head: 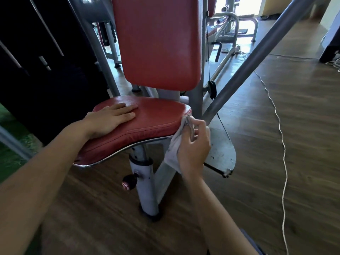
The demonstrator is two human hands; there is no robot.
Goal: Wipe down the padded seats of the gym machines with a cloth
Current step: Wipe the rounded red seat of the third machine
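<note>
A red padded seat (154, 118) on a grey post fills the middle of the head view, with a red padded backrest (158, 41) upright behind it. My left hand (110, 119) lies flat on the seat's left part, fingers straight. My right hand (195, 146) grips a pale grey cloth (174, 150) against the seat's right side edge. Part of the cloth hangs down below the seat, and the rest is hidden in my fingers.
A slanted grey steel bar (257, 52) crosses close to the right of the seat. A metal footplate (220, 153) lies under my right hand. A white cord (283, 144) trails over the wooden floor. A dark weight stack (36, 61) stands at the left, and other machines stand behind.
</note>
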